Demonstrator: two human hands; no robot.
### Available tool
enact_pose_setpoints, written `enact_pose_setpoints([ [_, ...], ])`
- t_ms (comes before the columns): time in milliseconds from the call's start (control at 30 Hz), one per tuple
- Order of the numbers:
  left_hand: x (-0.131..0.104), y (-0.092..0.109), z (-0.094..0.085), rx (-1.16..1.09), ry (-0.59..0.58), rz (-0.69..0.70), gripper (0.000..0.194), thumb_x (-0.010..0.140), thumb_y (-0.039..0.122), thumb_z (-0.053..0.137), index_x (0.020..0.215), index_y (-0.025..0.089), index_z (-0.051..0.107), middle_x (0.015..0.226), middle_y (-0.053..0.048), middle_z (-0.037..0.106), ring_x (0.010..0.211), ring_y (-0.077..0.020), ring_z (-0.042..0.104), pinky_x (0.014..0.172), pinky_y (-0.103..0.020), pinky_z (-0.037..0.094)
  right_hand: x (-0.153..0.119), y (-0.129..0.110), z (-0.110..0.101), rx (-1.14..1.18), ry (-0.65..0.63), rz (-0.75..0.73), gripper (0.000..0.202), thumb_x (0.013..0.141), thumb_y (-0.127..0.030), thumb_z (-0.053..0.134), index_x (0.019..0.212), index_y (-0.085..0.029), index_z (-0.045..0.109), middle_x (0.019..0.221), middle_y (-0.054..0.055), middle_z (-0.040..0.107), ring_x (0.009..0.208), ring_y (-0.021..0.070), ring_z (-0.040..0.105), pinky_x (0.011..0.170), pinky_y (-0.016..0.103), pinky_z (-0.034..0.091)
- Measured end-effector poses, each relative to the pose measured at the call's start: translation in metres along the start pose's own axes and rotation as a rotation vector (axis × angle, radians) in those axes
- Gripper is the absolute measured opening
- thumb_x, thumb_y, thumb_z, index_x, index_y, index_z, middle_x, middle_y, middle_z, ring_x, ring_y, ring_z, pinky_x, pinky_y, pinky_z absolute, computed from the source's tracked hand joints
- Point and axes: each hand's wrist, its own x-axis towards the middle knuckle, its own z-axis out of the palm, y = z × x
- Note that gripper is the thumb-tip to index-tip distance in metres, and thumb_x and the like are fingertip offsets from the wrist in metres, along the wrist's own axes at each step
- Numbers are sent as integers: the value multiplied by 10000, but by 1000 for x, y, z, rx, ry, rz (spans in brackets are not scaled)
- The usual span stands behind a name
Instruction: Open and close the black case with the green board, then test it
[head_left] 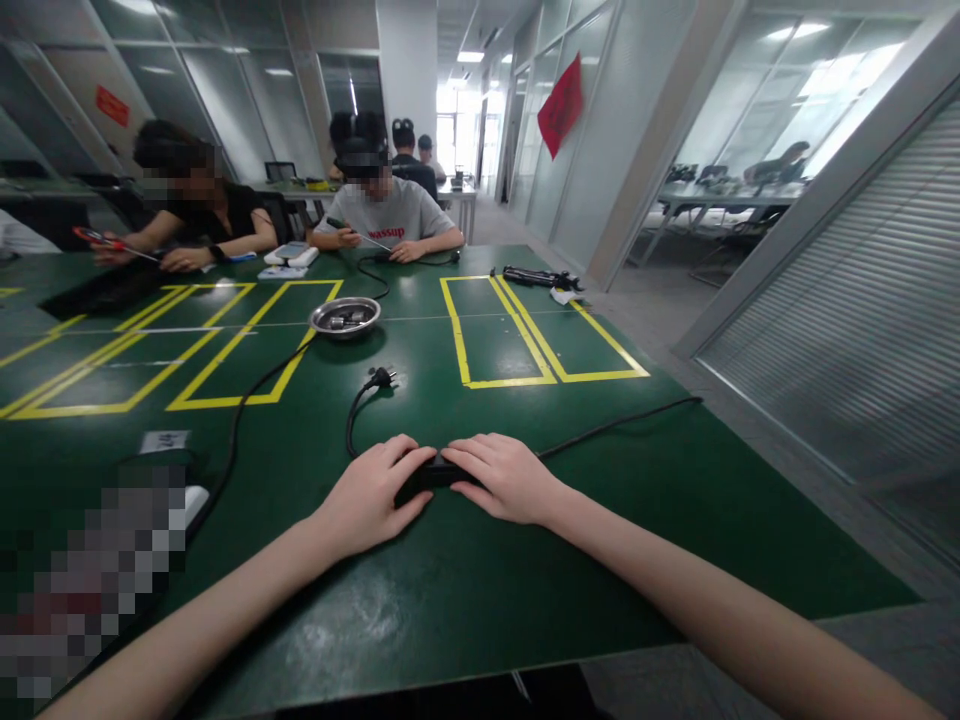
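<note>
On the green table [360, 610], a black power adapter [444, 472] lies between my two hands. My left hand [375, 497] is closed around its left end, thumb on the near side and fingers over the top. The right end is gripped the same way by my right hand [510, 478]. Beyond my left hand a short black cord curves up to a mains plug [382, 378], its pins facing right. From beside my right hand a thin black cable [619, 422] runs to the table's right edge. My fingers cover much of the adapter.
A metal bowl [345, 318] with small metal parts stands ahead, a black cable passing beside it. Yellow tape [510, 382] marks rectangles. A black folded tripod-like item [536, 278] lies at the far right. Across the table two people hold tools. A blurred object lies at left.
</note>
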Motion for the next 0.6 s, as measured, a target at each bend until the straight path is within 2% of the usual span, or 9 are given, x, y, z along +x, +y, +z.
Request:
enact_pose_setpoints([
  [133, 10, -2, 2, 84, 1, 37, 236, 963, 317, 644, 1150, 173, 638, 1073, -90, 660, 938, -247, 648, 815, -374, 541, 1, 2, 2, -14, -8, 7, 278, 1050, -344, 512, 1182, -126, 623, 953, 126, 733, 871, 240, 677, 762, 364, 545],
  [267, 19, -3, -2, 93, -60, 119, 186, 992, 314, 619, 1108, 170, 632, 1022, -69, 675, 914, -234, 637, 795, -357, 499, 5, 2, 4, -27, -35, 18, 296, 1057, -401, 514, 1125, -137, 629, 926, 105, 712, 860, 229, 653, 742, 343, 519],
  [367, 20, -2, -7, 144, -97, 180, 166, 1006, 319, 587, 1035, 162, 632, 967, -69, 674, 877, -234, 620, 771, -357, 466, 10, 2, 4, -47, -86, -8, 348, 1047, -485, 526, 1013, -154, 626, 902, 93, 690, 857, 228, 634, 727, 336, 496],
  [500, 17, 2, -10, 170, -109, 218, 269, 1034, 390, 530, 924, 166, 630, 898, -68, 668, 811, -221, 595, 740, -356, 449, 12, 2, 2, -58, -173, -72, 381, 1047, -532, 506, 990, -171, 609, 869, 71, 673, 823, 216, 612, 678, 323, 457],
  [600, 15, 4, -6, 155, -94, 208, 314, 1047, 429, 503, 962, 161, 641, 907, -73, 676, 828, -226, 606, 741, -360, 457, 10, 3, 0, -64, -163, -89, 369, 1054, -516, 502, 1015, -167, 617, 862, 63, 686, 786, 209, 605, 647, 326, 435],
])
